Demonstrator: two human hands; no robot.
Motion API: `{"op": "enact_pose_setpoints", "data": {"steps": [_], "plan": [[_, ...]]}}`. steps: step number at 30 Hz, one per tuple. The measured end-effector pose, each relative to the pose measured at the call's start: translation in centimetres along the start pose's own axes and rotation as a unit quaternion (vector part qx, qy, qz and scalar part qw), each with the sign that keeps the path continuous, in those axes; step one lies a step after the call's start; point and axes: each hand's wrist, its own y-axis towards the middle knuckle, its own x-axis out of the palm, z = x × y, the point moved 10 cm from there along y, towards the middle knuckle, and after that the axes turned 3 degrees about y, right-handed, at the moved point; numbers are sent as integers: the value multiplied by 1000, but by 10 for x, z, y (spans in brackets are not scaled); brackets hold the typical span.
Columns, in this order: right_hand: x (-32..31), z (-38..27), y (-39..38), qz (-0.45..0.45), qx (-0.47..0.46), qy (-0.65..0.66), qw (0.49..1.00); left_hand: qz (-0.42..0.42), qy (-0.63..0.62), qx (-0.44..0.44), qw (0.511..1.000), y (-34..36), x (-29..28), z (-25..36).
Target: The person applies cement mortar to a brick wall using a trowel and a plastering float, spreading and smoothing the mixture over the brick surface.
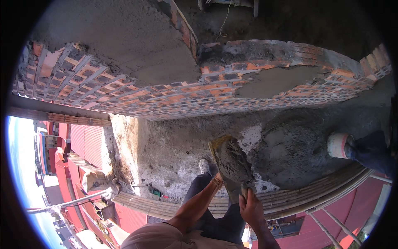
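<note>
My left hand (218,179) is closed at the near edge of a mortar board (214,146) with a yellowish rim; most of its fingers are hidden beneath the board. A thick heap of wet grey mortar (234,159) covers the board. My right hand (251,207) wraps round the handle of a trowel (234,191), thumb along the grip. The trowel's flat grey blade lies against the near end of the board, next to the mortar. Both hands are close together in front of my body.
Beyond stands a brick wall (182,97) with grey mortar patches (277,81). Wet mortar (290,145) spreads on the floor to the right, near a white bucket (336,145) and dark cloth (373,150). Bamboo poles (315,193) line the near edge, above red roofs (87,139). A green tool (155,191) lies left.
</note>
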Motion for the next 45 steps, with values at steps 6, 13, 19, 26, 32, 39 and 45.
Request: {"op": "enact_pose_setpoints", "data": {"steps": [6, 13, 19, 26, 32, 39, 45], "plan": [[3, -71, 30, -100, -57, -43, 992, -74, -171, 103, 977, -23, -4, 85], [-25, -60, 94, -178, -11, 1, 984, -44, -270, 164, 948, 44, -95, 106], [-59, 138, 172, -123, 183, -45, 974, -6, -283, 236, 930, 160, -163, 132], [-50, 331, 195, -98, 365, -21, 925, 61, -294, 365, 881, 279, -221, 171], [-29, 400, 219, -108, 378, -6, 919, 140, -272, 477, 824, 332, -216, 199], [6, 313, 347, -149, -10, -367, 918, 225, -332, 432, 808, 309, -180, 231], [67, 242, 463, -188, -185, -561, 785, 287, -314, 375, 823, 274, -153, 241]]}}
